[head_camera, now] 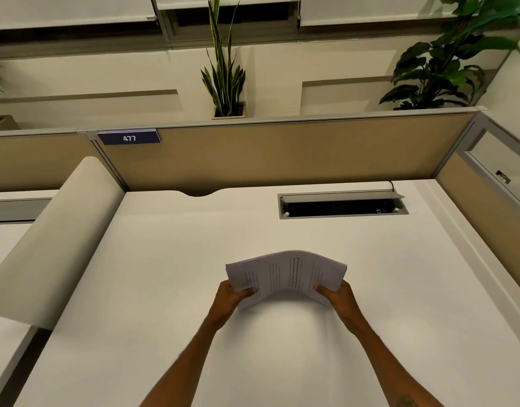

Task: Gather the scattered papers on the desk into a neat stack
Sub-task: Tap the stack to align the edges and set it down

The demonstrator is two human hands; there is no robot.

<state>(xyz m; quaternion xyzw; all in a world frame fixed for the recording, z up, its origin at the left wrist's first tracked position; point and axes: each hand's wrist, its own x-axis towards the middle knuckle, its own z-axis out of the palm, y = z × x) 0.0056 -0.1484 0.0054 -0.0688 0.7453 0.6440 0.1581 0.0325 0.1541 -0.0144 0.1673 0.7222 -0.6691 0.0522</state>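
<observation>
The papers [285, 276] are together in one bundle, held up above the middle of the worktop [170, 259] and bowed into an arch, the centre raised and the two short ends lower. The left hand [234, 295] pinches the left end, thumb on top and fingers underneath, and the right hand [338, 296] pinches the right end the same way, so both are closed on the sheets. The edges at the left end look slightly fanned, not yet flush. No loose sheet shows anywhere else on the worktop, so the gathering seems done; what is left, by my reading, is to square the edges, probably by tapping the bundle on the surface, and lay it down flat. Beyond the papers the worktop is bare up to a cable slot [342, 205] with a raised flap near the back right. A tan partition [282, 154] closes the back, with a blue number plate [129, 137] at its top left. A curved pale panel [62, 239] stands at the left, and plants [225, 74] sit behind the partition.
</observation>
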